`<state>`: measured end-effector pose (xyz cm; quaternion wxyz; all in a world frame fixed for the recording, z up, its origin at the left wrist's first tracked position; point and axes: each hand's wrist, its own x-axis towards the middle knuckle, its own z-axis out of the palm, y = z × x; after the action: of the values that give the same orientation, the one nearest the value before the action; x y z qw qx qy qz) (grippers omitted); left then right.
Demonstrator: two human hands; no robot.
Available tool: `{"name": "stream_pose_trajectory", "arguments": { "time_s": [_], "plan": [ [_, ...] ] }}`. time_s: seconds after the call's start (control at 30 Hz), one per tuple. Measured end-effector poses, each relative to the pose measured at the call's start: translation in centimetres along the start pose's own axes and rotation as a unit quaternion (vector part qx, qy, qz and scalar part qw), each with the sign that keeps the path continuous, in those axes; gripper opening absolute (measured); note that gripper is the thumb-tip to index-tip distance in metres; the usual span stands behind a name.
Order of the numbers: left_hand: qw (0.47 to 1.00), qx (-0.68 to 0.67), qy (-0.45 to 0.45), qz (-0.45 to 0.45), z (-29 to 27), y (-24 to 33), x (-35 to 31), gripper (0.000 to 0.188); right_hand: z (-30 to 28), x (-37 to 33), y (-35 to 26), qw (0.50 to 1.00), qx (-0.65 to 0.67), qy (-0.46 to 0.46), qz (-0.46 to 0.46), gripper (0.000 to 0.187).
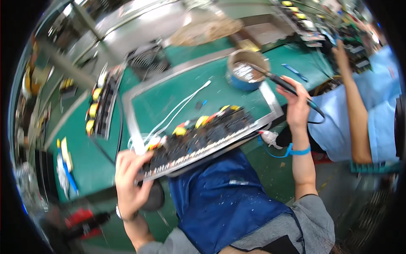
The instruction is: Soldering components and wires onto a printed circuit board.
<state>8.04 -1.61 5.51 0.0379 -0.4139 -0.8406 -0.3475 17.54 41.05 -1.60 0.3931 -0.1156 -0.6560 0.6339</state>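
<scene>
My left hand [130, 180] grips the left end of a long circuit board [198, 142], thumb below and fingers over the edge. The board is tilted along the bench's near edge, with dark parts and yellow coils on it. In my right hand [296, 103] is a soldering iron [282, 84] with a black handle, held like a pen. Its metal tip points left, at the mouth of a round tin [241, 86] with a blue lower wall. Shiny material lies inside the tin; whether the tip touches it I cannot tell. A blue wrist strap [299, 151] circles my right wrist.
A silver frame [132, 120] lies on the green bench, with a white cable [182, 103] inside it. Behind stands a black fan [148, 61]. Another coil-bearing board [103, 103] sits at left, a blue pen-like tool [294, 72] at right. A co-worker in light blue [338, 122] is close on the right.
</scene>
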Motion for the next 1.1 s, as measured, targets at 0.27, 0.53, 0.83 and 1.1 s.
{"name": "stream_pose_trajectory", "arguments": {
  "time_s": [0.27,0.53,0.83,1.1],
  "plan": [
    [0.999,-0.017,-0.002,0.027,-0.2,-1.3,0.1,0.051,-0.3,-2.8,-5.8,0.996,-0.041,-0.022,-0.077,0.044],
    [0.999,-0.012,0.000,0.044,-0.4,-1.8,-0.4,0.051,2.7,-6.4,-12.3,0.882,-0.142,-0.281,-0.350,0.032],
    [0.999,-0.016,0.026,0.039,0.2,-2.1,-0.7,0.048,9.7,-7.9,-14.3,0.783,-0.112,-0.525,-0.313,0.018],
    [0.999,-0.004,0.033,0.042,0.4,-2.1,-0.9,0.049,11.2,-8.5,-13.7,0.774,-0.113,-0.536,-0.317,0.019]
  ]
}}
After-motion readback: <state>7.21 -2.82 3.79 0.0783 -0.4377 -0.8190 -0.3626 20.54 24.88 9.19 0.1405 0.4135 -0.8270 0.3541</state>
